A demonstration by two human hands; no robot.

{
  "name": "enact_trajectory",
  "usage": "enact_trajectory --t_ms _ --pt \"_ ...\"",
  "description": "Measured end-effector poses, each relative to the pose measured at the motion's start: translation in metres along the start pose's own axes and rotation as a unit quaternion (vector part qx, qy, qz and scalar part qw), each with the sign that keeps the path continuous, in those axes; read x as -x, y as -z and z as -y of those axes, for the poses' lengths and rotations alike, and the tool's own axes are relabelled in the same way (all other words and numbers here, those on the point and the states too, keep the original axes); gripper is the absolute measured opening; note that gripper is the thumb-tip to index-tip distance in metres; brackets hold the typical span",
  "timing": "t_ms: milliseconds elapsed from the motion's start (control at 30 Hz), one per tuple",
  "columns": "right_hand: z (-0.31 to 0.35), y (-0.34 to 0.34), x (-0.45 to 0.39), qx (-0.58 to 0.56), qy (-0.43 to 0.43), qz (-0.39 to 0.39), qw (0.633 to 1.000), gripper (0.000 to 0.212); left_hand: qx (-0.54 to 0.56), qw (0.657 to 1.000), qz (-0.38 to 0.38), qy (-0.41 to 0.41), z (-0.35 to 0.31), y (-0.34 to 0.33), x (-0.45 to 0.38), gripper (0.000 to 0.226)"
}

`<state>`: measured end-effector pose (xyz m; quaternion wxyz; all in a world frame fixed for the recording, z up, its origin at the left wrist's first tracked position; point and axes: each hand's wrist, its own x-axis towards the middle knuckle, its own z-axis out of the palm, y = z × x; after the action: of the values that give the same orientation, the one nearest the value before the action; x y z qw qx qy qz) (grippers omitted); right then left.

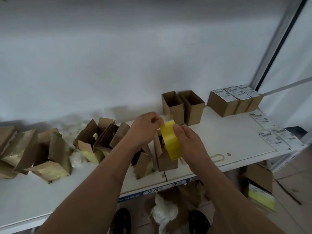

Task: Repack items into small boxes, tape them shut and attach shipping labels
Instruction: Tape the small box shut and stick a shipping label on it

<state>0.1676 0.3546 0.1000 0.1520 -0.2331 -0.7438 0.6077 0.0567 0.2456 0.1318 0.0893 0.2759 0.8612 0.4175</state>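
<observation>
The roll of glossy yellow packing tape [170, 140] is a bright, plain lemon. The small open cardboard boxes [183, 107] are unprinted kraft brown, as are the torn cardboard cartons [50, 154], which show pale yellow patches inside. The sealed brown boxes [234, 103] carry white shipping labels [273, 136] printed with black text and barcodes. The flat white bench [219, 132] bears brownish ring stains and has a blue front strip [152, 191] with white numerals. The wall [118, 56] is plain grey-white.
</observation>
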Motion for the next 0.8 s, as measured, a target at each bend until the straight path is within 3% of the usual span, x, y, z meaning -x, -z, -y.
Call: enact_trajectory --t_ms 133,233,333,567,733,800 --pt "0.018 0.017 -0.013 0.065 0.0 0.034 0.997 0.036 0.06 0.997 -0.035 0.024 0.0 -0.013 -0.02 0.016" --pt "0.03 0.029 -0.02 0.14 -0.002 0.046 0.989 0.02 0.139 0.987 -0.022 0.083 0.009 -0.024 -0.036 0.014" --pt "0.026 0.029 -0.024 0.158 -0.04 0.043 0.986 0.019 0.156 0.981 0.005 0.117 0.017 -0.039 -0.05 0.012" --pt "-0.007 0.009 -0.043 0.23 -0.13 0.063 0.962 0.052 0.158 0.97 0.007 0.184 0.049 -0.065 -0.065 0.019" --pt "-0.006 -0.004 -0.052 0.14 -0.19 0.07 0.969 0.056 0.125 0.973 0.023 0.191 0.063 -0.065 -0.079 0.016" --pt "-0.002 -0.009 -0.054 0.126 -0.194 0.079 0.97 0.074 0.129 0.97 0.029 0.202 0.065 -0.064 -0.085 0.013"
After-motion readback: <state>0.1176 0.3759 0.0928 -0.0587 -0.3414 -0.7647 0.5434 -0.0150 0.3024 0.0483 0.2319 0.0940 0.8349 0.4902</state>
